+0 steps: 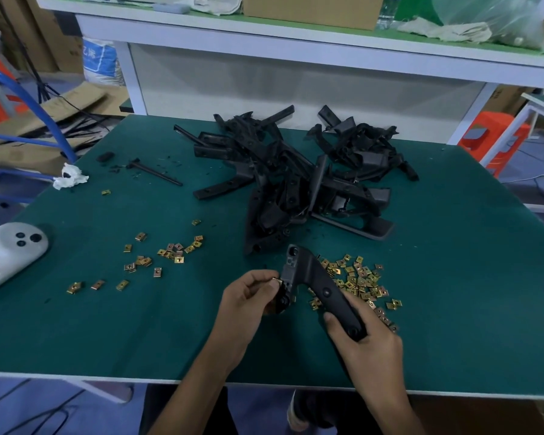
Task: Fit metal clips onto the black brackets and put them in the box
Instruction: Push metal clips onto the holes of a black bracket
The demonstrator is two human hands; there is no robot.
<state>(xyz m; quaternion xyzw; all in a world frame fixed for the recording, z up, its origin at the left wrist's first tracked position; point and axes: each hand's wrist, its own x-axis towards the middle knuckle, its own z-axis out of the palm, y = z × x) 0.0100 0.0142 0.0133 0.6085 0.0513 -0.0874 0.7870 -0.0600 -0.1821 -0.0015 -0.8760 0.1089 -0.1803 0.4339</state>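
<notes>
Gripped one matt black bracket (pixel 314 277) by its long arm in the right hand (pixel 368 343), just above the green worktop (pixel 139 324); pinched a small brassy clip (pixel 276 281) against its squared end with the left hand (pixel 248 296). Judged early going: left a tangled heap of angular brackets (pixel 296 174) and scattered clips (pixel 361 281) unfitted, none visibly boxed.

Matt black plastic bracket (pixel 314 277), shiny brass-toned metal clips (pixel 360 279) (gold-tinted), on a matt green mat (pixel 139 324).

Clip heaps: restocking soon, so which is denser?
The right heap, beside the right hand and the held bracket; the left heap, nearer the white controller, is thin and scattered.
</notes>
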